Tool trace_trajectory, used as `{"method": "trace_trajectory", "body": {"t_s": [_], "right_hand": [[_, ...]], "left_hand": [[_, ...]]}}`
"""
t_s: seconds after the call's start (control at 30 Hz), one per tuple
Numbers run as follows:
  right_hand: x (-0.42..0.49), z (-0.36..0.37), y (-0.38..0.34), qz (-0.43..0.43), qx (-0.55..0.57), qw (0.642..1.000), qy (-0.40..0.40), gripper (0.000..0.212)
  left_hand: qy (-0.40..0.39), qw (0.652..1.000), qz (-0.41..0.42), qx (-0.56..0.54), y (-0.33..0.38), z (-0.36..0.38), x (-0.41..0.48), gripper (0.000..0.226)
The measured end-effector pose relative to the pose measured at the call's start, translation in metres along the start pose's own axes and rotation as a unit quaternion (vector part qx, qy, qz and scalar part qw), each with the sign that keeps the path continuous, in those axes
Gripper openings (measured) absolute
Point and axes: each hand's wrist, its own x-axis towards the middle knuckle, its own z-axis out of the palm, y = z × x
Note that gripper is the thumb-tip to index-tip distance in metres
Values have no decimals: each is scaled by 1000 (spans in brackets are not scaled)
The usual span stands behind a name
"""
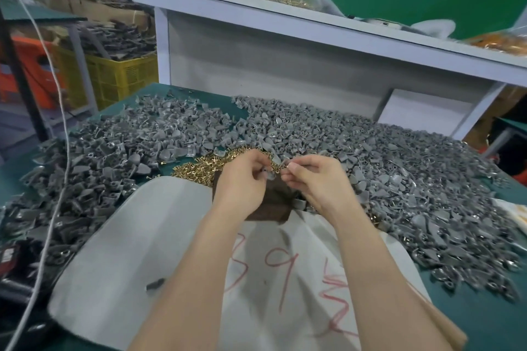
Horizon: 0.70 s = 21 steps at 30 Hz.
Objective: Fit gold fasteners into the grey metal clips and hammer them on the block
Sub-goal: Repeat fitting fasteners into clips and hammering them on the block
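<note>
Head view looks down on two bare forearms reaching over a green table [484, 328]. The left hand [245, 179] has its fingers curled round a grey clip [268, 176], held just above the dark brown block [272, 208]. The right hand [316, 182] is close beside it, thumb and forefinger pinched on a small part [286, 166] at the clip's edge. The part is too small to tell whether it is a fastener. The block sits on a pale cloth [159, 236] marked with red writing and is partly hidden by the wrists. Loose gold fasteners [199, 167] lie in a pile just behind the block, left of the hands. Grey clips [399, 168] are heaped across the table on both sides and behind, and one lies alone on the cloth near the left forearm. A white shelf [285, 23] at the back holds bags of gold pieces. A yellow crate [122, 77] stands off to the left, and a white cord [58, 111] hangs down that side.
</note>
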Motion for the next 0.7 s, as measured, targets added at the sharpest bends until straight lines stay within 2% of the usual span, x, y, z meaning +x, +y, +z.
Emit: {"method": "trace_trajectory", "body": {"t_s": [0.17,0.27,0.4,0.53,0.7], "right_hand": [[-2,15,14,-80,-218,972,34,7],[-4,25,22,-96,-257,961,43,11],[-3,29,27,-117,-287,949,64,10],[-1,30,26,-127,-308,941,64,9],[-3,33,22,-134,-339,930,55,7]], "left_hand": [[-26,995,12,101,-1,1,-3,21],[-21,987,14,156,-1,1,-3,27],[-6,986,-2,168,-3,0,-2,32],[19,974,-17,224,-4,-6,0,17],[13,970,-15,243,-4,-7,-1,13]]}}
